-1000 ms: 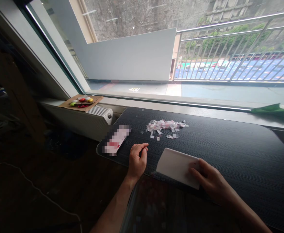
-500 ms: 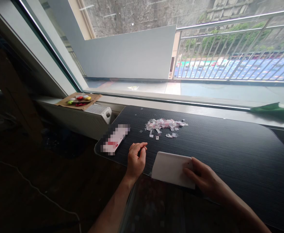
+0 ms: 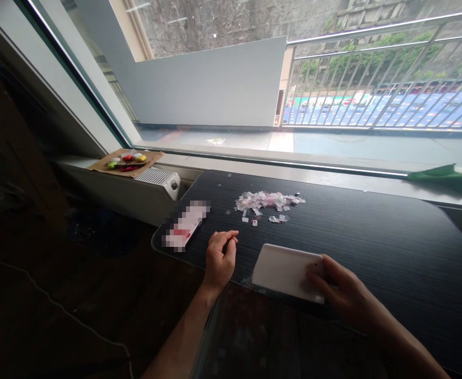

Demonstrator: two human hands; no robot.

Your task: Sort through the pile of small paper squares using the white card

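My right hand (image 3: 339,279) grips the right end of a white tablet (image 3: 286,271), with the thumb across its pale back. A small dark dot shows on that back near my fingers. The tablet is tilted over the table's near edge. To its left, my left hand (image 3: 220,258) rests by the edge of the dark table, fingers curled and thumb close to the fingertips; nothing shows between them. Beyond both hands lies a loose heap of small whitish and pinkish paper-like pieces (image 3: 268,201), several of them scattered in front of it.
A blurred-out pink and red flat item (image 3: 186,226) lies at the table's (image 3: 357,226) left end. Cardboard (image 3: 102,160) with colourful small things sits on the sill beside a white radiator (image 3: 156,178). Green cloth-like material (image 3: 444,180) lies on the right sill. A window stands behind.
My right hand and the tablet have shifted slightly to the right. My left hand keeps the same pose, and the heap is unchanged.
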